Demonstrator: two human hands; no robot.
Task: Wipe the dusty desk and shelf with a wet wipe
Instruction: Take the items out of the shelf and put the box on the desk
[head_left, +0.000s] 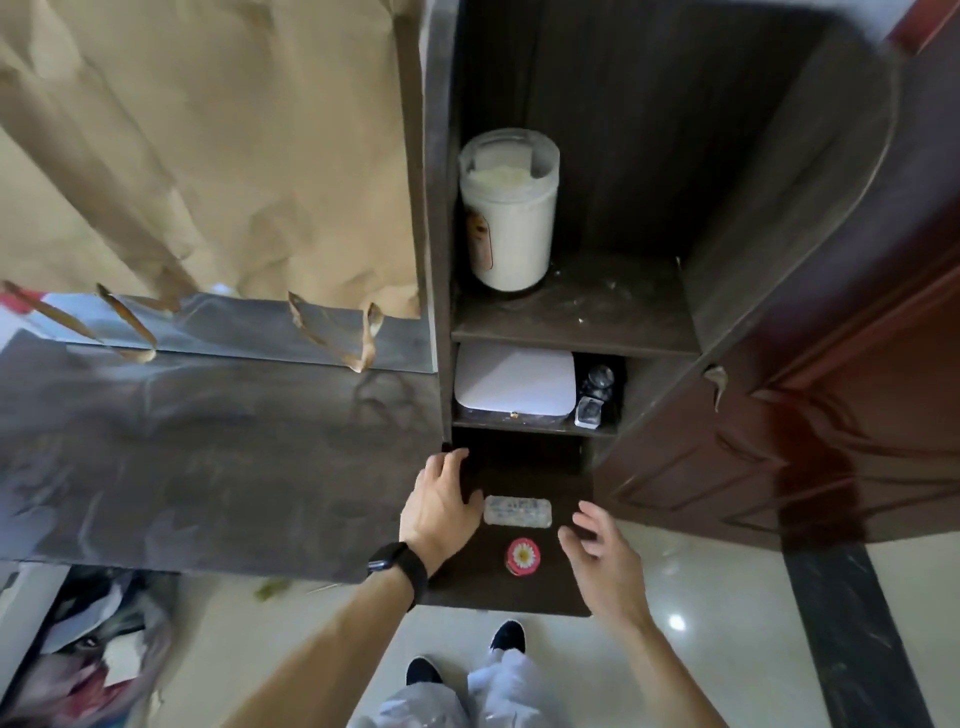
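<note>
stage: start, no wipe in hand | left hand (441, 501) spread, empty, on desk's right end | right hand (597, 551) spread, empty, near its front-right corner | wet wipe pack (517, 511) between them, unopened it seems | desk (208, 457) and shelf (576, 317) look dusty, both left

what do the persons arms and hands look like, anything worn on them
Both forearms are bare, with no sleeves in view and no gloves. The left hand has a black smartwatch with a wide dark band on its wrist. The right hand wears nothing visible: no watch or bracelet.
</note>
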